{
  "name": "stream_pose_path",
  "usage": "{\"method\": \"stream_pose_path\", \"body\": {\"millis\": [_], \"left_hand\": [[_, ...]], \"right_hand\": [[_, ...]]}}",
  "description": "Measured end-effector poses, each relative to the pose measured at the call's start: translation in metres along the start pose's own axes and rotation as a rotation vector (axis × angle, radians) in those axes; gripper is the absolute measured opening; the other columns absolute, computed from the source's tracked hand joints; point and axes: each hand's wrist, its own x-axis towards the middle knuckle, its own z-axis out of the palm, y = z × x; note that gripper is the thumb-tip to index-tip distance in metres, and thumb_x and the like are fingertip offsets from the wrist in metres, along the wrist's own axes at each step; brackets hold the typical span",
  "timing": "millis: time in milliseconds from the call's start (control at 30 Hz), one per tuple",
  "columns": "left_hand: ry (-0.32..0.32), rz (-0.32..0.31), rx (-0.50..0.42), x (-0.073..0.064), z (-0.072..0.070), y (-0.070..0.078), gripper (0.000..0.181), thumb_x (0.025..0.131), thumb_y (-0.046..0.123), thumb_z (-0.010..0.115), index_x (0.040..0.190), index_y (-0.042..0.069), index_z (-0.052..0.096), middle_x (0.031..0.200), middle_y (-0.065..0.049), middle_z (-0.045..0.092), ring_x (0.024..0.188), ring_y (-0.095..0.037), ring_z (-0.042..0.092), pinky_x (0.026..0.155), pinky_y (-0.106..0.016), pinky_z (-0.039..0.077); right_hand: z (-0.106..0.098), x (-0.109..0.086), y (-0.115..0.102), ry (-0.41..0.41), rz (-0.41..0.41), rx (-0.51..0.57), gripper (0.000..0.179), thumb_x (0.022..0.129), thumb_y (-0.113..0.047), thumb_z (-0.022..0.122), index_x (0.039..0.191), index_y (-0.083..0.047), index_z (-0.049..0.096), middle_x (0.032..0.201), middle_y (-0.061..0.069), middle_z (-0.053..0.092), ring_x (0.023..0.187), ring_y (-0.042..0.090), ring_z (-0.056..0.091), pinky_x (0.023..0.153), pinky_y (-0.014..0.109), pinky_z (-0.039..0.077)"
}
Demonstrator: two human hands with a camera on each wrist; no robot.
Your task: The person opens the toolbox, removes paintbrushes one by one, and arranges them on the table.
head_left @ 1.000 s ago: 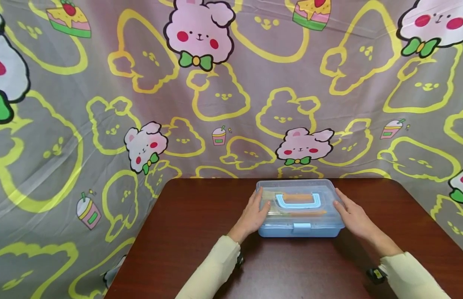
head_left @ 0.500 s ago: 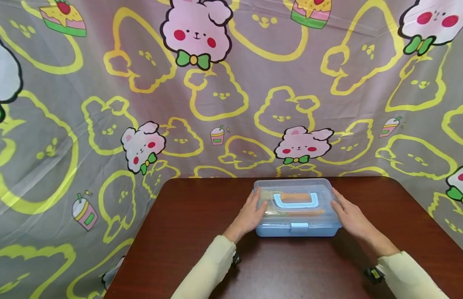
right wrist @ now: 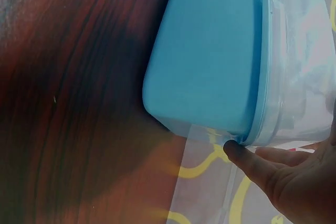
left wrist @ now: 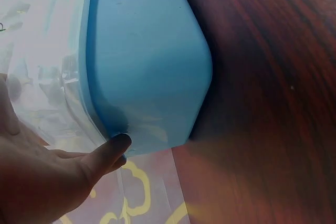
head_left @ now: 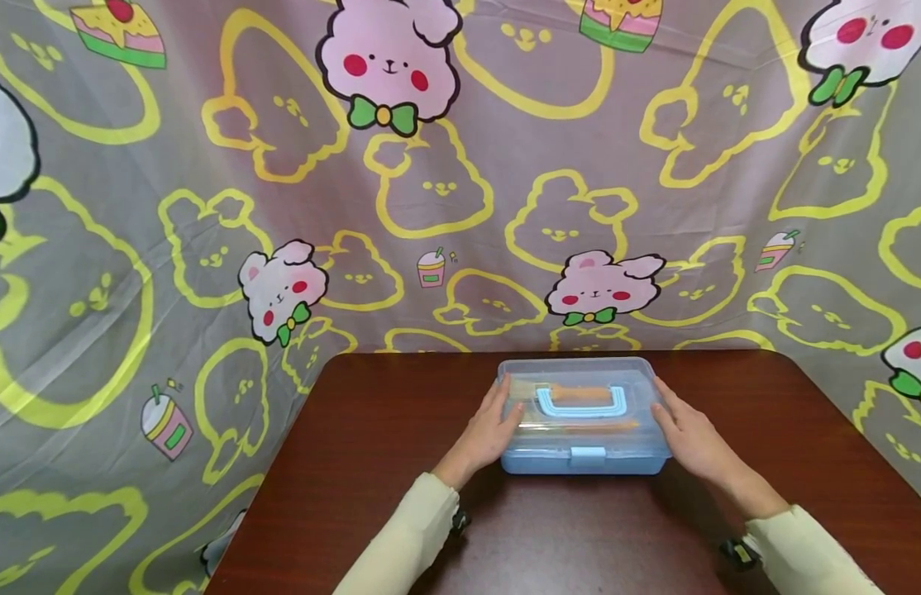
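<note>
A light blue plastic storage box (head_left: 583, 463) with a clear lid and a pale blue carry handle (head_left: 583, 409) sits near the far edge of the table. Its front latch (head_left: 588, 455) lies flat over the lid's rim. Through the lid show orange, long-shaped things and a beige patch, blurred. My left hand (head_left: 481, 430) grips the box's left end, with fingertips at the lid's rim in the left wrist view. At the opposite end my right hand (head_left: 694, 434) holds it likewise; a fingertip (right wrist: 234, 148) shows just under the rim in the right wrist view.
The dark brown wooden table (head_left: 401, 413) stretches out on both sides of the box. Directly behind it hangs a grey curtain (head_left: 446, 182) printed with rabbits and yellow outlines, which also closes in the left and right sides.
The box has slid a little to the left and slightly nearer the person, both hands moving along with it. Their hold looks the same, and the camera has turned slightly.
</note>
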Motion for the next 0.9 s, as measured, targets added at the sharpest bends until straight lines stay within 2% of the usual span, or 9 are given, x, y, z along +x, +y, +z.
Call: {"method": "stream_pose_path", "body": {"millis": [333,633,900], "left_hand": [[-0.004,-0.014,-0.018,-0.009,-0.007,-0.005,0.066,0.099,0.049,0.036,0.153,0.019,0.013,0.156,-0.013,0.015,0.137,-0.031,0.024,0.106,-0.05,0.026],[-0.004,-0.013,-0.013,-0.019,-0.014,-0.008,0.066,0.099,0.049,0.036,0.153,0.018,0.014,0.156,-0.011,0.016,0.137,-0.03,0.024,0.106,-0.049,0.026],[-0.004,-0.003,0.0,-0.027,-0.02,-0.011,0.066,0.099,0.05,0.035,0.153,0.017,0.015,0.155,-0.015,0.018,0.135,-0.034,0.028,0.104,-0.052,0.029]], "right_hand": [[0.006,-0.002,-0.009,-0.002,0.01,-0.025,0.062,0.103,-0.04,0.029,0.151,-0.003,0.014,0.146,0.031,0.027,0.129,0.049,0.03,0.099,0.062,0.026],[0.013,-0.007,-0.013,0.018,-0.022,-0.041,0.061,0.103,-0.039,0.032,0.151,-0.003,0.019,0.143,0.032,0.032,0.128,0.048,0.034,0.098,0.061,0.029],[0.016,-0.009,-0.02,0.013,-0.026,-0.049,0.061,0.103,-0.039,0.032,0.15,-0.003,0.019,0.143,0.031,0.032,0.128,0.047,0.034,0.098,0.06,0.029]]}}
